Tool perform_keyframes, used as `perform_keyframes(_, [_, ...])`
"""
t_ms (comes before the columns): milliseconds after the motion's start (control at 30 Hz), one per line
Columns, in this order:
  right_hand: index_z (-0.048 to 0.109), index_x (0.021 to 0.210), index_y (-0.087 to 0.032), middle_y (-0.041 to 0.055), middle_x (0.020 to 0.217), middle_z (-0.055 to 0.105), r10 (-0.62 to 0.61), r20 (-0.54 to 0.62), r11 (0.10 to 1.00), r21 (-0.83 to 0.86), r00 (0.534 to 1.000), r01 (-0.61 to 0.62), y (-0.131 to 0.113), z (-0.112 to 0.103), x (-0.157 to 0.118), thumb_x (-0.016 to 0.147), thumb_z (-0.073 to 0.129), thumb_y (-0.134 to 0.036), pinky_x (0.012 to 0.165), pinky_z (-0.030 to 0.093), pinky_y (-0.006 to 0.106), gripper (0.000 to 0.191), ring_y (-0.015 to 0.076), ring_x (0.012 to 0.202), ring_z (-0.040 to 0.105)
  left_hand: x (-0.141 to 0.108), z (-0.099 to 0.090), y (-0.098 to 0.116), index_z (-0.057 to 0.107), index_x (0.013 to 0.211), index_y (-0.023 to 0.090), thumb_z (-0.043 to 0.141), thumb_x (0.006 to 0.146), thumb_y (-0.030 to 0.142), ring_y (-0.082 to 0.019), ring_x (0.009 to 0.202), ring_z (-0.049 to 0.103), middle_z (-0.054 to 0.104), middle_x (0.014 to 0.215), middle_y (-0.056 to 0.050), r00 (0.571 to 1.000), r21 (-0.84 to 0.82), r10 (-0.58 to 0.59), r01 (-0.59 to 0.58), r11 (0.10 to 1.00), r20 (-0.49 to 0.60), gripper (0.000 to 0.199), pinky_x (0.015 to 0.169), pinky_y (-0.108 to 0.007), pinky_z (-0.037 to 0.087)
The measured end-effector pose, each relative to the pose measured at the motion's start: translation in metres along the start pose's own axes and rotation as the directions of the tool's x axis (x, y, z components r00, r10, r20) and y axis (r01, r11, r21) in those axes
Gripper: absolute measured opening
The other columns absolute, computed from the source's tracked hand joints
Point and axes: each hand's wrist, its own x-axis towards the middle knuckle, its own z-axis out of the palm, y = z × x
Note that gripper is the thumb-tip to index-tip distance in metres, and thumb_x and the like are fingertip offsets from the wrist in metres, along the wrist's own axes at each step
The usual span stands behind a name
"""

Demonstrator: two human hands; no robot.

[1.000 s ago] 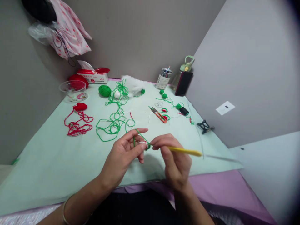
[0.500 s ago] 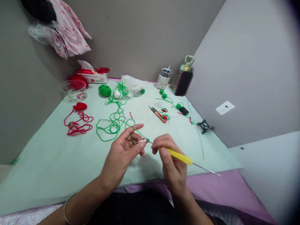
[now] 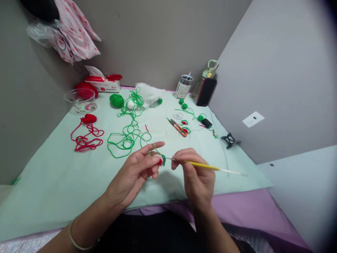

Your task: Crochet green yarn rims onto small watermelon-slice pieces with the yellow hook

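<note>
My left hand [image 3: 138, 165] pinches a small crocheted piece [image 3: 161, 160] in red, white and green between thumb and fingers, its index finger stretched out with green yarn over it. My right hand [image 3: 196, 172] is closed round a crochet hook [image 3: 202, 164] with a yellow handle. The hook's thin metal tip touches the piece's green edge, and its other end points right. Loose green yarn [image 3: 127, 140] lies in loops on the table beyond my left hand.
Orange-handled scissors [image 3: 177, 127] lie beyond my hands, beside two small crocheted pieces [image 3: 185, 130]. Red yarn [image 3: 88, 142] and a clear tub [image 3: 81, 102] are at the left. A pen cup [image 3: 183, 88], a phone [image 3: 206, 92] and a bottle [image 3: 198, 88] stand at the back right.
The crocheted piece has turned, so its red and green faces show more. The hook's handle has swung closer to level, its far end rising. My left index finger has straightened slightly to the right.
</note>
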Motion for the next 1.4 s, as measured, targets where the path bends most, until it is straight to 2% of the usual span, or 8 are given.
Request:
perform_keyframes(100, [0.077, 0.104, -0.024, 0.0042, 0.094, 0.067, 0.077, -0.034, 0.987, 0.147, 0.996, -0.071, 0.002, 0.001, 0.004, 0.104, 0.057, -0.02, 0.072, 0.052, 0.034, 0.02, 0.016, 0.078, 0.063, -0.001, 0.003, -0.002, 0.076, 0.125, 0.017, 0.083, 0.086, 0.019, -0.005, 0.059, 0.052, 0.06, 0.073, 0.003, 0.999, 0.055, 0.036, -0.036, 0.998, -0.006, 0.04, 0.056, -0.016, 0.048])
perform_keyframes(433, [0.077, 0.101, -0.022, 0.0046, 0.091, 0.069, 0.096, -0.05, 0.978, 0.192, 0.994, -0.085, -0.002, 0.002, 0.003, 0.105, 0.057, -0.023, 0.068, 0.05, 0.031, 0.02, 0.015, 0.074, 0.062, -0.002, 0.003, -0.003, 0.08, 0.118, 0.022, 0.084, 0.085, 0.023, -0.005, 0.059, 0.054, 0.06, 0.079, 0.004, 0.993, 0.147, 0.115, -0.113, 0.983, -0.004, 0.033, 0.057, -0.018, 0.047])
perform_keyframes(667, [0.077, 0.113, -0.029, 0.0036, 0.1, 0.075, -0.07, -0.044, 0.983, -0.172, 0.997, 0.061, 0.001, 0.012, -0.001, 0.101, 0.06, -0.012, 0.077, 0.057, 0.033, 0.027, 0.0184, 0.091, 0.07, 0.001, 0.004, -0.015, 0.08, 0.12, 0.027, 0.085, 0.085, 0.023, -0.006, 0.065, 0.057, 0.065, 0.085, 0.003, 0.982, 0.213, 0.185, -0.188, 0.959, 0.034, 0.036, 0.061, -0.017, 0.05])
perform_keyframes(767, [0.075, 0.126, -0.03, 0.006, 0.106, 0.073, -0.229, 0.029, 0.885, -0.411, 0.973, 0.22, 0.004, 0.013, -0.008, 0.097, 0.064, -0.007, 0.078, 0.06, 0.034, 0.039, 0.0199, 0.094, 0.071, 0.003, 0.003, -0.019, 0.079, 0.121, 0.026, 0.087, 0.082, 0.021, -0.005, 0.063, 0.055, 0.065, 0.082, 0.003, 0.976, 0.173, 0.219, -0.215, 0.961, -0.007, 0.04, 0.057, -0.015, 0.048])
perform_keyframes(867, [0.071, 0.134, -0.031, 0.008, 0.112, 0.071, -0.321, 0.087, 0.793, -0.519, 0.943, 0.318, 0.006, 0.011, -0.011, 0.094, 0.068, -0.006, 0.079, 0.06, 0.036, 0.047, 0.0216, 0.097, 0.07, 0.004, 0.001, -0.017, 0.081, 0.119, 0.022, 0.088, 0.082, 0.022, -0.004, 0.056, 0.05, 0.06, 0.071, 0.004, 0.995, 0.07, 0.101, -0.101, 0.992, -0.004, 0.038, 0.052, -0.013, 0.044])
perform_keyframes(1033, [0.079, 0.109, -0.029, 0.0037, 0.094, 0.071, -0.017, -0.088, 0.994, -0.11, 0.996, 0.008, 0.0, 0.004, 0.0, 0.102, 0.059, -0.015, 0.066, 0.054, 0.032, 0.025, 0.0163, 0.077, 0.064, 0.006, -0.002, -0.007, 0.084, 0.108, 0.018, 0.089, 0.079, 0.02, -0.001, 0.052, 0.043, 0.054, 0.066, 0.005, 1.0, -0.018, 0.004, -0.005, 1.0, -0.025, 0.03, 0.049, -0.011, 0.039])
perform_keyframes(1200, [0.08, 0.104, -0.028, 0.0052, 0.099, 0.075, 0.055, -0.045, 0.998, -0.008, 0.997, -0.055, -0.001, 0.008, 0.004, 0.101, 0.064, -0.023, 0.074, 0.055, 0.034, 0.017, 0.0185, 0.085, 0.066, 0.004, 0.005, -0.009, 0.085, 0.108, 0.023, 0.09, 0.076, 0.02, -0.006, 0.059, 0.052, 0.062, 0.074, 0.003, 0.991, 0.118, 0.128, -0.125, 0.985, -0.022, 0.032, 0.055, -0.016, 0.046])
perform_keyframes(1400, [0.079, 0.102, -0.026, 0.004, 0.095, 0.075, 0.182, -0.06, 0.972, 0.164, 0.982, -0.17, 0.003, 0.006, 0.005, 0.102, 0.063, -0.027, 0.069, 0.054, 0.03, 0.016, 0.0144, 0.074, 0.065, 0.001, 0.007, -0.01, 0.084, 0.11, 0.022, 0.083, 0.086, 0.023, -0.007, 0.064, 0.057, 0.065, 0.079, 0.001, 0.993, 0.158, 0.117, -0.112, 0.981, -0.02, 0.024, 0.062, -0.018, 0.05])
